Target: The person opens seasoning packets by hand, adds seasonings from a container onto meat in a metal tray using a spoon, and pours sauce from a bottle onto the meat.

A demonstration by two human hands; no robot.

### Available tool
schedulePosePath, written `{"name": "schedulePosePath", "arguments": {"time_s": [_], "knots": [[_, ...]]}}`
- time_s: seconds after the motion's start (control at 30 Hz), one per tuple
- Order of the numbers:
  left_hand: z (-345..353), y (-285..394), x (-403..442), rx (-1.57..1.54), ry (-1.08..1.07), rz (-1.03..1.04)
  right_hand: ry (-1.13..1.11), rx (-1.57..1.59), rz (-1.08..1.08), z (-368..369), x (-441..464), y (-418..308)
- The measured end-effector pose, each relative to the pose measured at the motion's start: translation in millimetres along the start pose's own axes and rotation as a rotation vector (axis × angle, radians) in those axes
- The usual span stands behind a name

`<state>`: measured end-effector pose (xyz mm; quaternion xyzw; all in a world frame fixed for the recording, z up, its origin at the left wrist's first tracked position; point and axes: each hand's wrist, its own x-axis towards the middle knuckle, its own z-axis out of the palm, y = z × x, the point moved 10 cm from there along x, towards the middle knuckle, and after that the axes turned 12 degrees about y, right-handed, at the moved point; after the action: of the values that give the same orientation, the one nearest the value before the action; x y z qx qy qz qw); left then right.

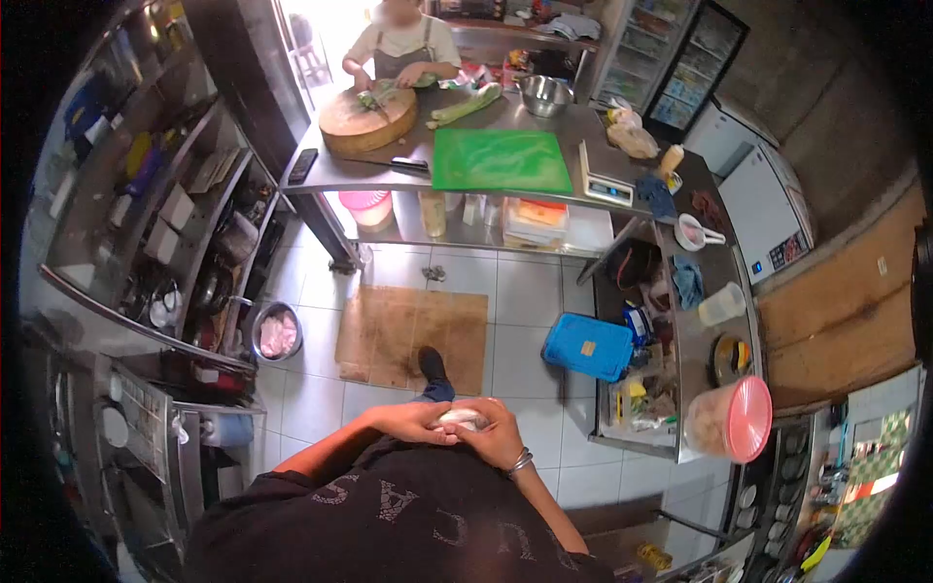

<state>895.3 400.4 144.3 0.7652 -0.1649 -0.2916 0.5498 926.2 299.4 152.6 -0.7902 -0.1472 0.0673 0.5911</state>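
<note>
Close in front of my dark shirt, both hands meet around a small whitish bundle (461,419), whose kind I cannot make out. My left hand (416,424) grips it from the left, fingers curled against it. From the other side my right hand (497,436), with a metal bracelet at the wrist, closes on the same bundle. The fingers cover much of it. Below them lies a brown cardboard mat (413,325) on the floor, with one dark shoe on it.
Ahead, a person cuts greens on a round wooden block (367,119). A green cutting board (501,160), a knife (409,164) and a white scale (605,175) share that counter. A pot of pale pink pieces (277,331) stands left, a blue-lidded box (588,346) right.
</note>
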Motion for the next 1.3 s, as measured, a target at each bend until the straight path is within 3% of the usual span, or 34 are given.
{"name": "schedulePosePath", "arguments": {"time_s": [0.03,0.1,0.23,0.4,0.57,0.77,0.83,0.97,1.17,1.2,1.3], "knots": [[-12,-3,10,-0.004,0.012,0.000,0.043,0.107,0.202,-2,15,14],[-37,-7,30,-0.160,-0.017,0.006,0.031,0.049,0.137,1,57,17],[-106,-27,63,0.014,-0.039,-0.013,-0.033,-0.124,0.016,16,135,12],[-197,-53,86,0.162,0.046,-0.019,-0.096,-0.012,0.190,49,226,8],[-260,-57,78,0.078,0.020,-0.098,-0.179,-0.020,0.105,92,295,-1],[-319,-84,71,-0.040,0.343,-0.112,-0.383,-0.065,-0.103,146,361,-13],[-331,-96,68,-0.025,0.331,-0.195,-0.422,-0.040,-0.092,162,380,-9],[-372,-92,62,-0.047,0.509,-0.354,-0.567,0.043,-0.197,193,423,-16],[-385,-130,63,-0.487,0.869,-0.386,-0.849,0.071,-0.467,215,478,-42],[-391,-120,67,-0.649,0.945,-0.373,-0.851,0.091,-0.647,207,484,-59],[-406,-104,84,-0.750,1.045,-0.353,-1.015,0.138,-0.490,208,505,-50]]}}
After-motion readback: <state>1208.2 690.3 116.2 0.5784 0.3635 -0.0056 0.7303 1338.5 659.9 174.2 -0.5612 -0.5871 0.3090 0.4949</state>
